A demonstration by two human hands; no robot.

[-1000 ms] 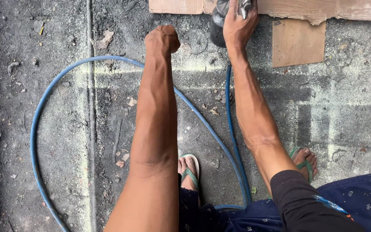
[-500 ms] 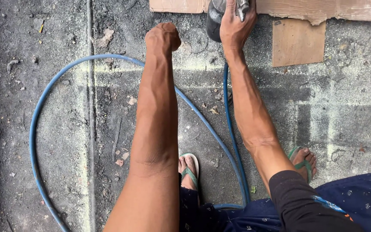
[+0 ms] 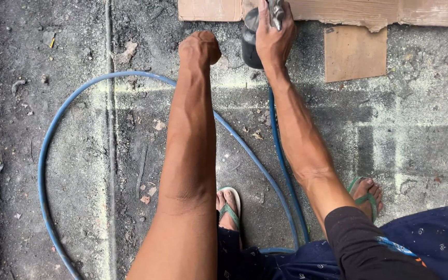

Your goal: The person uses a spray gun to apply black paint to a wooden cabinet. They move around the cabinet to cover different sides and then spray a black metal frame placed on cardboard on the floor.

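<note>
The right hand has its grip closed around a spray gun above the cardboard. The left hand is a fist holding nothing, over the floor near the blue hose.

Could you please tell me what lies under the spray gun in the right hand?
Under the spray gun in the right hand lie dusty concrete floor and a cardboard strip's edge. The ground directly beneath is covered.

Soft, even daylight on the ground

No hard shadows or glare; the gritty floor is sharp throughout; only the near forearms at the bottom edge look slightly soft.
</note>
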